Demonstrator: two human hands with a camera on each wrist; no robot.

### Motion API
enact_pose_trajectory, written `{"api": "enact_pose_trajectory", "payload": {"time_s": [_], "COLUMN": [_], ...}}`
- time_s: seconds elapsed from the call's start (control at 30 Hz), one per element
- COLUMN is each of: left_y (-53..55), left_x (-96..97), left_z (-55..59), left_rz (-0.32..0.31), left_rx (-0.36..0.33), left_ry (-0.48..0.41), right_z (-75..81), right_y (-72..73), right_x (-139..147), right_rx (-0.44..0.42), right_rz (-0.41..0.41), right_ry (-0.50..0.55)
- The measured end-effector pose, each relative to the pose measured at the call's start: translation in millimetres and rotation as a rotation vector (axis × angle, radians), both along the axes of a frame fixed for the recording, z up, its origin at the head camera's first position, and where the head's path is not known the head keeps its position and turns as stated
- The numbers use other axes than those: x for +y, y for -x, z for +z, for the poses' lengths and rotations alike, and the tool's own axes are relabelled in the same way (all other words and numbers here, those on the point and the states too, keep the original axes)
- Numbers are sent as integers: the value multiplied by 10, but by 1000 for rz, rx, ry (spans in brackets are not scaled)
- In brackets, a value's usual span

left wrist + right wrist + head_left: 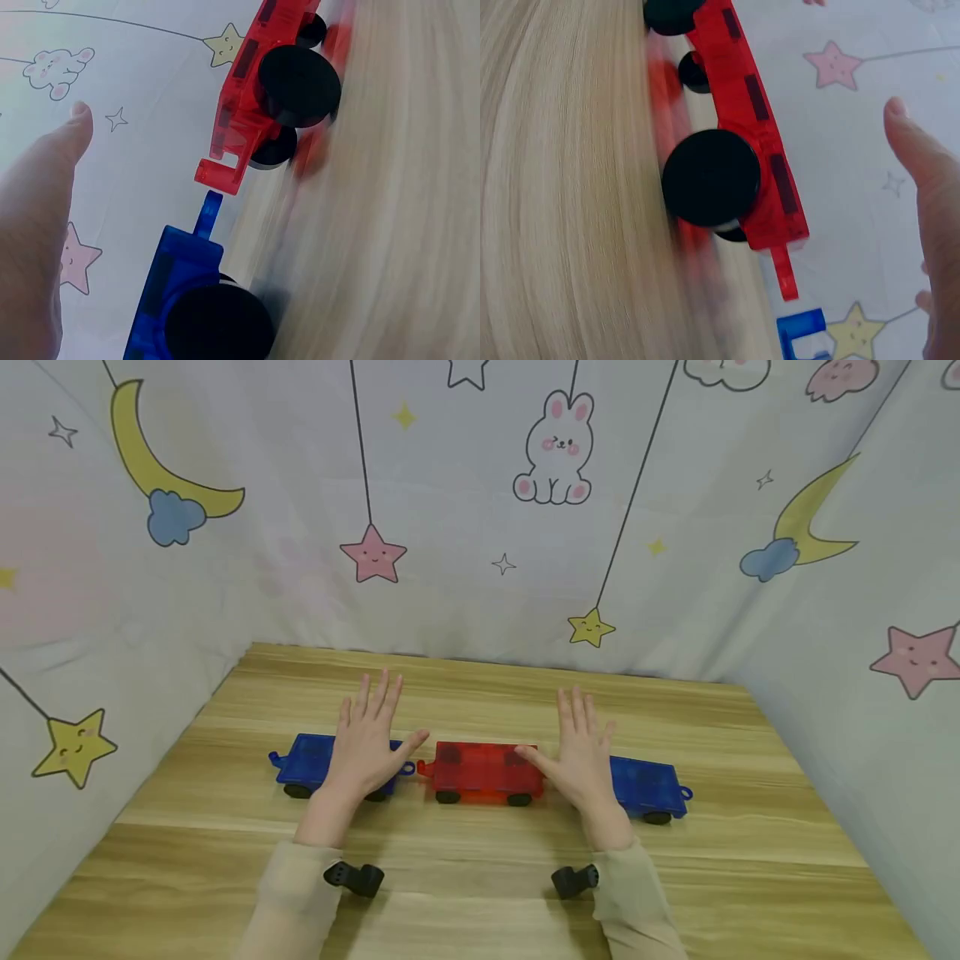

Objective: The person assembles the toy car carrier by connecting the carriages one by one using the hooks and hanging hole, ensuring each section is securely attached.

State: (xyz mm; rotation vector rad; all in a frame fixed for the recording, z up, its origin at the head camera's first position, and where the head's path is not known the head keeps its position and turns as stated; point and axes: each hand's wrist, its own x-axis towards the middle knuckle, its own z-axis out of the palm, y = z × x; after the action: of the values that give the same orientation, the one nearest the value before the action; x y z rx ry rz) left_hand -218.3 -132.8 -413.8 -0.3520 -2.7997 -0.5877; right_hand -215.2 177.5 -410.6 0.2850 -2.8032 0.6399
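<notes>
left hand (365, 750) flat, fingers spread, over left blue car (307, 762), gripping nothing | right hand (583, 758) flat over right blue car (643, 787), gripping nothing | red car (486, 770) between, hooks apart, lined up on wooden table (465, 893) seemingly for coupling

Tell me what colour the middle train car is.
Red: the middle car between two blue ones, clearest in the head view.

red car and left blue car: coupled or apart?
Apart. In the left wrist view a gap shows between the red car hitch and the left blue car hitch.
</notes>
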Motion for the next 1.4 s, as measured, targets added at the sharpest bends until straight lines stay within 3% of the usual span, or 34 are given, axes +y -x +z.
{"api": "enact_pose_trajectory", "payload": {"time_s": [0.27, 0.57, 1.03, 1.4], "left_y": [47, 86, 40, -1], "left_x": [-110, -252, -417, -490], "left_z": [-50, -85, -78, -113], "left_rz": [-52, -79, -124, -178], "left_rx": [-77, -155, -234, -308], "left_ry": [-80, -161, -240, -266], "right_z": [-26, -69, -97, -160], "right_y": [34, 36, 81, 91], "right_x": [-154, -307, -506, -601], "right_rx": [2, -79, -159, -208], "right_rz": [91, 135, 256, 306], "right_ry": [62, 146, 304, 319]}}
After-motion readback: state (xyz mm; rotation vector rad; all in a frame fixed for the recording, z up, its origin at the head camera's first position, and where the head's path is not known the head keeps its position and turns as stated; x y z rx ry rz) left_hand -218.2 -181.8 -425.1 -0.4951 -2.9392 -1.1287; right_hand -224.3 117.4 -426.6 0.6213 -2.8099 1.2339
